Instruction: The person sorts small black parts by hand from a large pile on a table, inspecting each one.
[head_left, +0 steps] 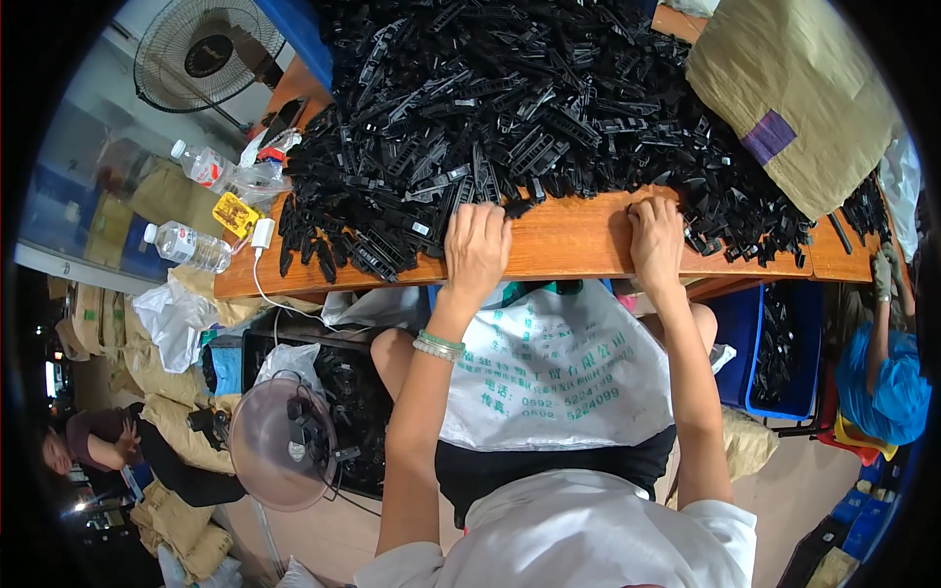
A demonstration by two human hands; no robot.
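A large heap of black plastic parts (461, 118), many long and slotted like clips, covers the wooden table (573, 240). At the heap's near edge rests my left hand (477, 245), back up, fingers curled and pressed together; its fingertips touch the parts, and what they hold, if anything, is hidden. My right hand (656, 240) sits on the bare wood further right, also curled, left of a smaller spread of parts. A small dark bit shows at its fingertips, too small to name. A green bangle (438, 345) circles my left wrist.
A white woven sack (559, 372) covers my lap. Left stand water bottles (191, 245), a white charger plug (262, 233) with cable, and a fan (206, 54). A tan sack (794, 98) lies on the right. Below are a blue crate (784, 353) and a clear tub (282, 446). Another person (882, 372) works at right.
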